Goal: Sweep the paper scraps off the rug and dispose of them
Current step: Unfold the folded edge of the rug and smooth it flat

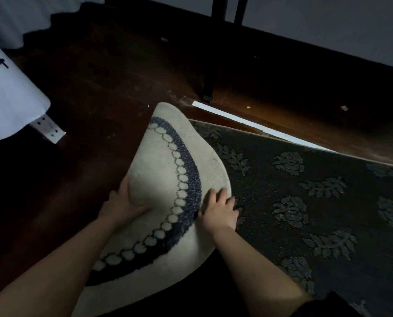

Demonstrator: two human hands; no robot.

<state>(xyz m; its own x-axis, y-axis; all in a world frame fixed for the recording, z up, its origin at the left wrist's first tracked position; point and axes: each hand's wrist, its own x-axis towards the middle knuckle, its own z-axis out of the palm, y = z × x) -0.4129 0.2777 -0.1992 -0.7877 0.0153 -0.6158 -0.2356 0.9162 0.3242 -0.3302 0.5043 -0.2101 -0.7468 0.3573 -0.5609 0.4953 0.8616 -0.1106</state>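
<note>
left hand (124, 202) grips lifted edge of cream round rug (165, 179) | right hand (218, 209) fingers spread flat on its other edge | dark floral carpet (317, 202) right of hands | bare wood floor (99, 92) left | chair leg (210, 72) beyond

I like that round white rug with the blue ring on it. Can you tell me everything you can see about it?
The round rug looks cream and fuzzy, like thick wool. A dark blue band curves across it, edged with a chain of small cream ovals. It is not lying flat: it is bent and partly lifted off the floor, its right side overlapping the dark leaf-patterned carpet. The left hand grips its left edge, and the right hand rests on its right edge, fingers spread.
</note>
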